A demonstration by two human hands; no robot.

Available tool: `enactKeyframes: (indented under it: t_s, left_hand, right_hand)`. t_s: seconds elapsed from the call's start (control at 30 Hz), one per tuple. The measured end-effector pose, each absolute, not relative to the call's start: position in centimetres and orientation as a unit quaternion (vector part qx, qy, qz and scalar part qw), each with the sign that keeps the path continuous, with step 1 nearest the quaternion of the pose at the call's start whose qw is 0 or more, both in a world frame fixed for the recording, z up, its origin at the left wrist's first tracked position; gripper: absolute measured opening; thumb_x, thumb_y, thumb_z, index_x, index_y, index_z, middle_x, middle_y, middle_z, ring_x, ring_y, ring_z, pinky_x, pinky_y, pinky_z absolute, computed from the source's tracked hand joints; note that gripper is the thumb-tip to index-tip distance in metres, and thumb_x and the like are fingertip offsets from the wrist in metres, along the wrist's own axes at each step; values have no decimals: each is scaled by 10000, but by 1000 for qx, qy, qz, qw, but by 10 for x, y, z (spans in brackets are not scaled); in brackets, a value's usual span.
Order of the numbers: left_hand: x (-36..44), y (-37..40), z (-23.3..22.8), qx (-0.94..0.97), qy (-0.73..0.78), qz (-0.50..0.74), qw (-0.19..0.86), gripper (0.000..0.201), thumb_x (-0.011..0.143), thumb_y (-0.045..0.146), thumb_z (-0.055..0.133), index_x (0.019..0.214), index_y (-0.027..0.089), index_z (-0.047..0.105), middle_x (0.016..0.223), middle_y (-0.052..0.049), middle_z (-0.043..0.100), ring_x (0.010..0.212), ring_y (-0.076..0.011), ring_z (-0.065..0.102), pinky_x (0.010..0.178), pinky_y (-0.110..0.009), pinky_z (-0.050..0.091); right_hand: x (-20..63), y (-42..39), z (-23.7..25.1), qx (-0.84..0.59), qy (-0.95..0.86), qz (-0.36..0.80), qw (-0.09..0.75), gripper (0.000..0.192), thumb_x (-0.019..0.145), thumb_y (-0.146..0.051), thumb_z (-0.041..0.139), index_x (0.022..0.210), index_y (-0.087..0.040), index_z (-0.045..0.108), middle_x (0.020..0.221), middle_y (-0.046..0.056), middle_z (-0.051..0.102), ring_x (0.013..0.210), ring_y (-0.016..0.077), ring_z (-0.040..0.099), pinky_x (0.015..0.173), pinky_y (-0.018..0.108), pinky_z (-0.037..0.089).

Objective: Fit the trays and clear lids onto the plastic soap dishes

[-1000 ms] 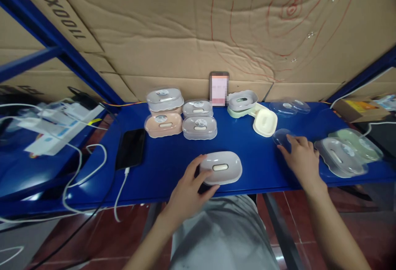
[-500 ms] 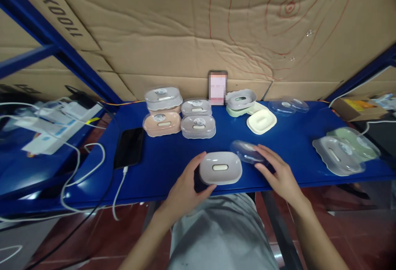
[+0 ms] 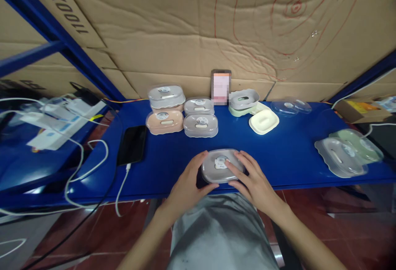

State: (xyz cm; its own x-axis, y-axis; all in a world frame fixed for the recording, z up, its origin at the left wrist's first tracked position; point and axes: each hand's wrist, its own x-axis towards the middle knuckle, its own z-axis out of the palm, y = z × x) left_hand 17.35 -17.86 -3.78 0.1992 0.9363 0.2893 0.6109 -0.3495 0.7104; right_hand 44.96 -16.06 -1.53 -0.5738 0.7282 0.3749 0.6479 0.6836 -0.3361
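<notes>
A grey oval soap box (image 3: 213,175) sits near the front edge of the blue table, between my hands. Over its top lies a clear lid (image 3: 229,152) with a white label. My left hand (image 3: 187,179) grips the box's left side, thumb at the front and fingers behind. From the right, my right hand (image 3: 255,181) holds the lid by its rim, thumb in front, with one finger resting on the label. Whether the lid is fully seated cannot be seen.
Lidded soap boxes in peach (image 3: 163,123) and grey (image 3: 200,126) stand at the back left. Behind, a phone (image 3: 220,86) leans on the cardboard. A cream tray (image 3: 264,122), clear lids (image 3: 284,108) and more boxes (image 3: 340,156) lie rightward. A black phone (image 3: 132,144) with a cable lies left.
My right hand has brought the clear lid leftward from beside the grey box onto its top. My left hand has kept its grip on the box.
</notes>
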Motion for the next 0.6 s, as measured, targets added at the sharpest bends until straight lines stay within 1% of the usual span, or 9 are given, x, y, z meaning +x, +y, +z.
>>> enactKeyframes:
  t_s: [0.1, 0.2, 0.27, 0.33, 0.4, 0.47, 0.53, 0.6]
  left_hand:
    - [173, -177, -34, 749, 518, 350, 219, 930, 895, 351, 869, 1651, 365, 326, 1633, -119, 528, 1504, -325, 545, 1213, -524, 514]
    - [173, -176, -32, 762, 511, 337, 214, 827, 913, 343, 850, 1615, 377, 414, 1634, -106, 517, 1502, -316, 546, 1202, -500, 525]
    - [173, -176, -32, 764, 511, 332, 212, 774, 922, 339, 841, 1594, 387, 458, 1637, -94, 509, 1496, -308, 552, 1193, -481, 534]
    - [173, -176, -31, 762, 511, 336, 211, 750, 934, 358, 829, 1591, 392, 469, 1632, -85, 517, 1489, -298, 561, 1194, -470, 533]
    - [170, -175, -27, 758, 512, 348, 206, 727, 949, 397, 812, 1591, 391, 473, 1622, -77, 536, 1484, -286, 568, 1206, -464, 523]
    - [161, -170, -18, 752, 517, 367, 183, 687, 961, 442, 793, 1577, 384, 495, 1616, -71, 549, 1478, -279, 575, 1220, -465, 509]
    - [143, -157, -6, 743, 530, 386, 136, 652, 961, 485, 783, 1552, 372, 532, 1608, -67, 561, 1472, -286, 578, 1235, -483, 492]
    - [114, -136, 7, 730, 544, 406, 78, 665, 934, 537, 797, 1527, 350, 564, 1577, -69, 594, 1465, -310, 579, 1248, -519, 470]
  right_hand:
    - [448, -160, -19, -390, -885, 69, 245, 682, 1069, -391, 634, 1694, -409, 363, 1720, 86, 416, 1603, 354, 372, 1228, 632, 478]
    - [445, -159, -24, -398, -882, 55, 246, 694, 1063, -401, 641, 1695, -419, 355, 1719, 87, 424, 1593, 360, 391, 1224, 638, 476]
    - [443, -159, -27, -401, -883, 46, 241, 726, 1062, -396, 642, 1710, -422, 315, 1739, 88, 396, 1605, 367, 374, 1226, 644, 469]
    - [443, -160, -30, -396, -885, 42, 243, 797, 1062, -398, 641, 1739, -406, 219, 1777, 107, 314, 1628, 378, 331, 1228, 658, 456]
    - [444, -161, -32, -397, -879, 54, 258, 875, 1069, -410, 627, 1760, -371, 92, 1813, 139, 188, 1645, 385, 289, 1226, 660, 454]
    - [446, -162, -33, -416, -862, 83, 278, 897, 1084, -415, 596, 1763, -342, 14, 1824, 160, 98, 1648, 381, 283, 1224, 643, 463]
    - [447, -161, -33, -442, -842, 116, 286, 856, 1098, -408, 562, 1764, -344, 27, 1825, 148, 107, 1643, 365, 303, 1222, 612, 479]
    - [447, -160, -32, -456, -832, 133, 287, 795, 1103, -398, 545, 1759, -369, 97, 1817, 123, 176, 1619, 350, 363, 1214, 583, 501]
